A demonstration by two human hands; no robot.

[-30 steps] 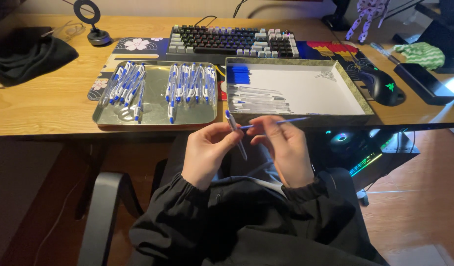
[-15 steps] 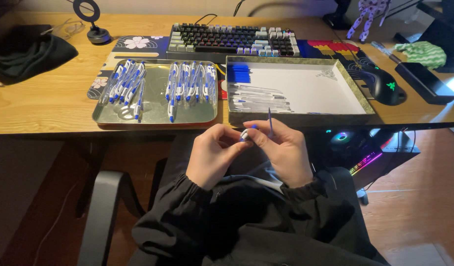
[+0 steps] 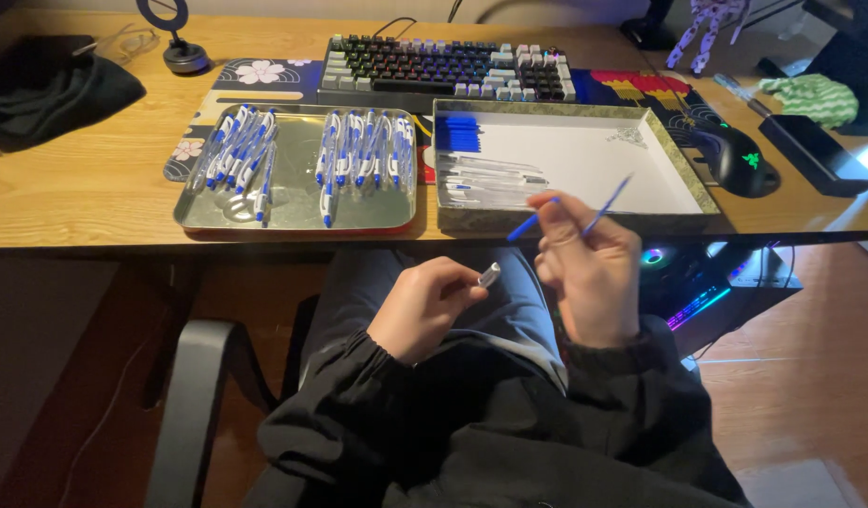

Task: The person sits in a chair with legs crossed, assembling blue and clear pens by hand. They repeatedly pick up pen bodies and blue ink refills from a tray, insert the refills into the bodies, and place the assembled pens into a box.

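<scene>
The left hand (image 3: 424, 306) hides most of the pen barrel (image 3: 488, 275).

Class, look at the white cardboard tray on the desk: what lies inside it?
Inside the white tray: blue pen parts and clear barrels. Its near wall hides some.

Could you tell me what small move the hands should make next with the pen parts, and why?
Probably bring the blue refill in the right hand down to the open end of the clear barrel in the left hand and slide it in: the two parts sit apart, and finished pens fill the metal tray.
</scene>
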